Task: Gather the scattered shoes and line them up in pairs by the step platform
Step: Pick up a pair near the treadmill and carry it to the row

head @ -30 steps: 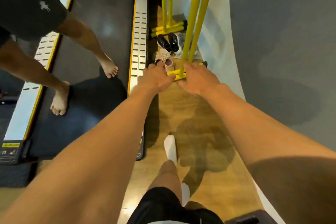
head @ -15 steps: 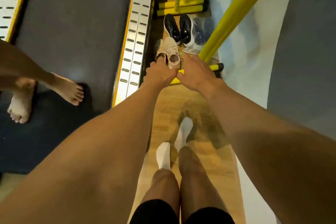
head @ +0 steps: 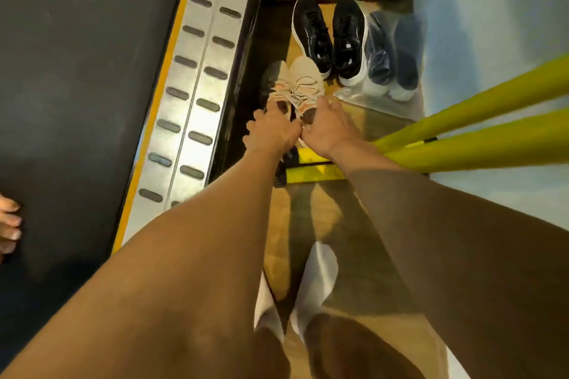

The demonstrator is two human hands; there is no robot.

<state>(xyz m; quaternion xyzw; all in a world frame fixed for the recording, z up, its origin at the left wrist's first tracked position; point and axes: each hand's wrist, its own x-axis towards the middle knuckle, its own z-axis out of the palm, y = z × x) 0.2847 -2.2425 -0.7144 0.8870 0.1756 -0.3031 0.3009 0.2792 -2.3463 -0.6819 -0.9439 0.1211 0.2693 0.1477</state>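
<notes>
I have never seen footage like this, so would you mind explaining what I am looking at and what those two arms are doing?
There is no machine here: a person wears a camera on the head, looking down along their own bare arms. The single view shows a wooden floor beside a metal-edged platform. The left hand and right hand each appear to curl onto a heel of the beige sneakers. Behind these stand black sneakers side by side, with dark shoes in a clear bag to their right. Yellow tubes belong to a frame. The white socks are the wearer's feet.
</notes>
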